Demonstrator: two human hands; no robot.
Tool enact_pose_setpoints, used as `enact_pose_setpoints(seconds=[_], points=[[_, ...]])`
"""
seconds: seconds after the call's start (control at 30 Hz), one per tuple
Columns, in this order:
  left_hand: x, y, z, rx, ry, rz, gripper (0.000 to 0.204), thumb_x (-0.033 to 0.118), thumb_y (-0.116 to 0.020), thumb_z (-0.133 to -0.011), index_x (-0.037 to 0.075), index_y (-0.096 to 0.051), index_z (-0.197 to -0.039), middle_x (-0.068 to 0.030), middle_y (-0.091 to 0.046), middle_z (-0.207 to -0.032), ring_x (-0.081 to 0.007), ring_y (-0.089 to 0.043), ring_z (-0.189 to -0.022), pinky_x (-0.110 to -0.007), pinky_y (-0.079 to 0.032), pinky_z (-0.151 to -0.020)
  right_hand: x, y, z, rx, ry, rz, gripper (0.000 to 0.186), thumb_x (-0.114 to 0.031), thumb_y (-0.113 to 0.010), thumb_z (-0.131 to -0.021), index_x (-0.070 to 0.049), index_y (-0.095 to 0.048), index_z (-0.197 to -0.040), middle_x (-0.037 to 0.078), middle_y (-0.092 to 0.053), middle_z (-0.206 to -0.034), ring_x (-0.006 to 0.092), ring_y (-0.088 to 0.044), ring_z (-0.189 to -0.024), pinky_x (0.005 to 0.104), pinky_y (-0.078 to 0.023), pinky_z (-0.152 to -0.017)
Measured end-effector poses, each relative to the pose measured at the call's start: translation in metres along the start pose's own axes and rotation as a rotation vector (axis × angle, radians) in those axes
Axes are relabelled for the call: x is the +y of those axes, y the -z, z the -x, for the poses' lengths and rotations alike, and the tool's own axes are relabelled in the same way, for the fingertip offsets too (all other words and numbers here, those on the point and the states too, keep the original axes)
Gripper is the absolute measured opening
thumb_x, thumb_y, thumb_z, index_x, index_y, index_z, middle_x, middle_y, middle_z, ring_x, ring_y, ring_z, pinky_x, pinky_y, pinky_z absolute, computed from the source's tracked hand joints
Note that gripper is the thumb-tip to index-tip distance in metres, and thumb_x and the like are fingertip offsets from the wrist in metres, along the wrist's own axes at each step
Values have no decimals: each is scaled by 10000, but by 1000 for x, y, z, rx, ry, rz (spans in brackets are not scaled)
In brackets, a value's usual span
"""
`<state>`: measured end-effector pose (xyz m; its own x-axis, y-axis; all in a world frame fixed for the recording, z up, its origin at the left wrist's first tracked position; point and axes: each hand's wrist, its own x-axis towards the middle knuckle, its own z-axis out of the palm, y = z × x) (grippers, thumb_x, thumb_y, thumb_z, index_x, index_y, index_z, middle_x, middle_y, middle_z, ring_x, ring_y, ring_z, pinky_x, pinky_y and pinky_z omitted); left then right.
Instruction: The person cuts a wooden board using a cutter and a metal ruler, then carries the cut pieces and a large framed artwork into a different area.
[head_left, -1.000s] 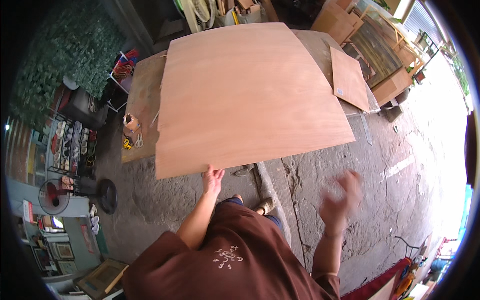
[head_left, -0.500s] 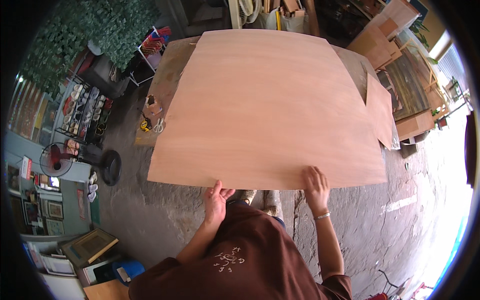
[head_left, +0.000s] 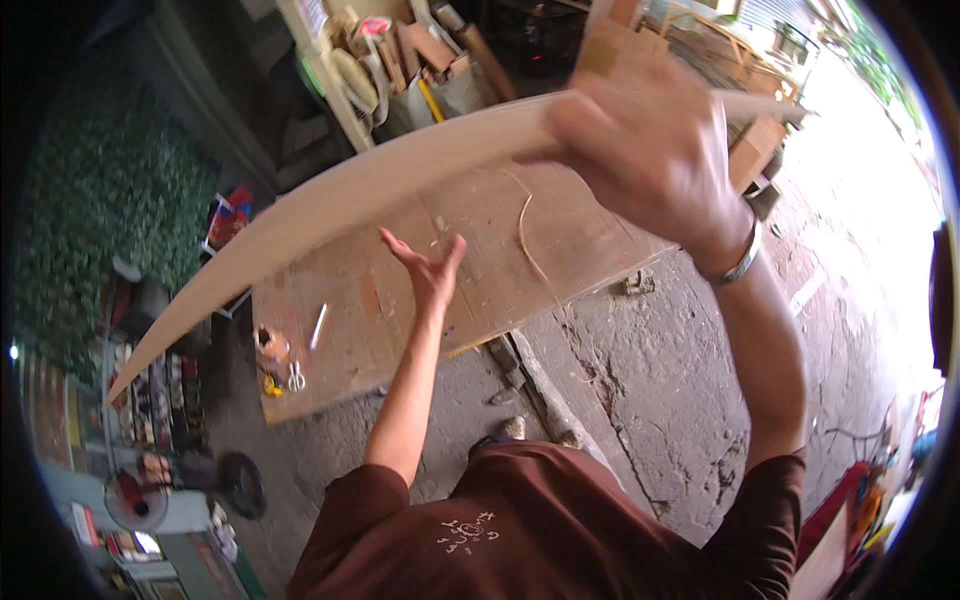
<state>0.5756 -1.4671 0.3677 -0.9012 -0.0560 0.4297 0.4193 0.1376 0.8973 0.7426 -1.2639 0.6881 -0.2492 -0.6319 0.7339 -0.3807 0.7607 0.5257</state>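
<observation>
A thin, pale plywood sheet (head_left: 300,215) is raised and tilted above the work table, bowed and seen almost edge-on. My right hand (head_left: 660,150), blurred by motion, is lifted high with its fingers curled over the sheet's edge. Below the sheet, my left hand (head_left: 430,272) reaches over the table, fingers and thumb spread, holding nothing. The brown table top (head_left: 585,240) lies uncovered beneath. On its left end are white-handled scissors (head_left: 296,377), a yellow tape measure (head_left: 271,386), a torn brown roll (head_left: 272,345) and a slim white stick (head_left: 319,326).
A thin cord (head_left: 525,230) trails over the table and its near edge. Wood offcuts (head_left: 425,50) stand behind the table. At the left are leafy greenery (head_left: 120,210) and a standing fan (head_left: 135,500). The concrete floor (head_left: 650,370) is cracked.
The plywood sheet has risen off the table and tipped up, uncovering the table top. My right hand moved up with it; my left hand left its near edge and moved forward. The view has turned.
</observation>
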Motion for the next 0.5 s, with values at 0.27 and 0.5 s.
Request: enact_pose_setpoints(seconds=[0.27,0.5], points=[[142,-124,-174,311,-166,212,1303,784,-465,-819,-3,433,-1341,-251,421,-1455,-324,299,-1419,-464,75,-1162,42,139,-40,-51,-233,254,197,-288,-707,-840,-114,-710,-932,28,-631,-707,257,-612,-624,359,-494,-618],[306,-174,-135,241,-333,493,1360,814,-511,-772,13,413,-1365,-264,418,-1451,-316,304,-1420,-497,19,-1168,45,278,59,-289,-489,566,173,-272,-697,-835,-117,-712,-910,27,-634,-700,254,-617,-620,368,-495,-606]])
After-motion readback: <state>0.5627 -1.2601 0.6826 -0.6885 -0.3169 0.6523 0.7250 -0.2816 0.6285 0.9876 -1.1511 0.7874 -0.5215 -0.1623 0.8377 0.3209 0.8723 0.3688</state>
